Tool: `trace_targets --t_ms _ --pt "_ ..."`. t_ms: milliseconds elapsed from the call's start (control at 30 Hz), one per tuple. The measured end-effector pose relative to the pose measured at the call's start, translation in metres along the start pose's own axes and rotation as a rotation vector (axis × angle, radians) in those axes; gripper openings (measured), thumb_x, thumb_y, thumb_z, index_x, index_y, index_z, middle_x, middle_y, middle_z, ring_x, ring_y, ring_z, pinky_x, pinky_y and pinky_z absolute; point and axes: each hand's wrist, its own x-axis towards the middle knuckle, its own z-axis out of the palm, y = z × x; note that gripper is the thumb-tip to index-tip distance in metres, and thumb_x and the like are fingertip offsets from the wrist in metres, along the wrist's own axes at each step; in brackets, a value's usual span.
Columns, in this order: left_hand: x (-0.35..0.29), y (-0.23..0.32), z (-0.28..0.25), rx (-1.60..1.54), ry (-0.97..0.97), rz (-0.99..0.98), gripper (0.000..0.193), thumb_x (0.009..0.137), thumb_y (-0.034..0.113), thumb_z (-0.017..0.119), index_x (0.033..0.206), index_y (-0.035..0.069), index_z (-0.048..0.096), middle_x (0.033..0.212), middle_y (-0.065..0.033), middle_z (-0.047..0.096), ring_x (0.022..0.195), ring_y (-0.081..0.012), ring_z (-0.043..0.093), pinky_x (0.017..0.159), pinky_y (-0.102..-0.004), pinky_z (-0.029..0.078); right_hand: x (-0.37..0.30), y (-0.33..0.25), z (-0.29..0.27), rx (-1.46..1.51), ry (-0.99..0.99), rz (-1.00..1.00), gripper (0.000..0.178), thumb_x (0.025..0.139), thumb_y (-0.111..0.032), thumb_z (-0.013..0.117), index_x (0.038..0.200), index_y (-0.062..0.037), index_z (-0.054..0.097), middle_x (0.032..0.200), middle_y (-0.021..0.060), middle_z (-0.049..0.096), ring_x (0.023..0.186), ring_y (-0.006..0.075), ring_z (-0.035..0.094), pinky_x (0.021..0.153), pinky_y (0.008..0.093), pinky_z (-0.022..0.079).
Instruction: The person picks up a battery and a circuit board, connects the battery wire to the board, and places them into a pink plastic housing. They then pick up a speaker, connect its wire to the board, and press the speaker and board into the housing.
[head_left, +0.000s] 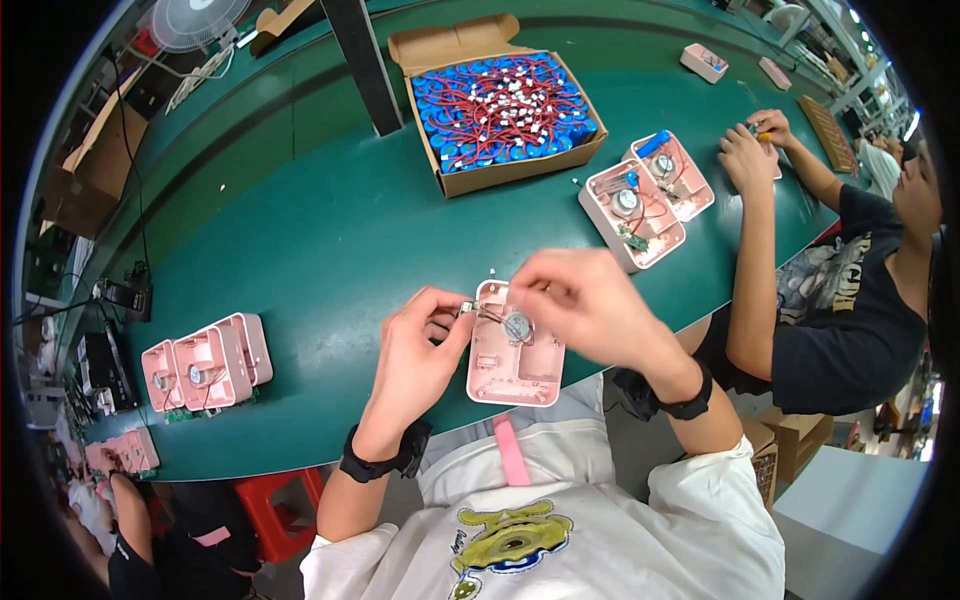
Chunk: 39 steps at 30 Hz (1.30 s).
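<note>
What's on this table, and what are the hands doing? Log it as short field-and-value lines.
Surface: green table
Left hand: pinching a small part at the left edge of a pink casing
Right hand: blurred, over the casing's upper right; grip unclear
Inside casing: round metallic component, wires
Beyond: open cardboard box of blue cylinders with red wires
To the right: two open pink casings; co-worker's hands

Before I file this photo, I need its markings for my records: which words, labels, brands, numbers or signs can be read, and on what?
White shirt: small dark lettering beside the green print, not copied out here.
Co-worker's black shirt: large pale lettering, also not copied.
Speaker in the nearest pink case: any marks too small to read.
</note>
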Motion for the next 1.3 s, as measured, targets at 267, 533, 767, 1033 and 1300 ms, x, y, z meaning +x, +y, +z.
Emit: trace_targets --t_ms 267,533,767,1033,1300 --pt "-0.006 0.006 0.009 0.148 0.094 0.187 0.007 0.093 -0.004 0.072 0.1 -0.006 0.07 0.095 -0.0104 0.072 0.079 -0.0152 0.074 0.07 -0.0272 0.059 0.001 0.005 0.037 -0.22 -0.042 0.017 0.014 0.09 -0.013 0.068 0.092 0.0003 0.07 0.084 0.0164 0.069 0.074 0.0351 0.069 0.068 0.0447 0.054" --pt "-0.008 0.009 0.012 0.216 0.152 0.278 0.008 0.09 -0.006 0.073 0.097 -0.005 0.07 0.092 -0.0119 0.071 0.072 -0.0174 0.073 0.066 -0.0295 0.057 0.001 0.003 0.039 -0.123 -0.043 0.129 0.014 0.09 -0.012 0.067 0.092 0.0013 0.071 0.082 0.0163 0.071 0.07 0.0332 0.069 0.066 0.0428 0.054" --pt "-0.015 0.006 0.022 0.331 0.25 0.345 0.013 0.088 -0.008 0.073 0.1 -0.005 0.069 0.092 -0.013 0.069 0.068 -0.0201 0.069 0.063 -0.0319 0.055 0.0 -0.001 0.048 -0.094 0.005 0.178 0.014 0.089 -0.01 0.066 0.091 0.0025 0.071 0.08 0.0175 0.071 0.068 0.0328 0.069 0.065 0.0421 0.053" --pt "-0.011 0.009 0.023 0.444 0.196 0.455 0.017 0.089 -0.006 0.072 0.105 -0.004 0.068 0.093 -0.0167 0.063 0.073 -0.0376 0.065 0.063 -0.0451 0.053 0.004 0.0 0.04 -0.137 -0.051 0.223 0.013 0.09 -0.007 0.064 0.094 0.0028 0.072 0.083 0.0179 0.072 0.068 0.0329 0.068 0.065 0.0419 0.052" --pt "0.007 0.015 -0.004 0.399 0.068 0.279 0.013 0.09 -0.005 0.074 0.103 -0.005 0.072 0.088 -0.0123 0.067 0.071 -0.021 0.066 0.065 -0.0318 0.054 0.003 0.021 -0.015 -0.291 -0.022 -0.043 0.034 0.089 0.001 0.067 0.122 -0.003 0.072 0.114 0.0152 0.073 0.085 0.0324 0.07 0.076 0.0427 0.056"
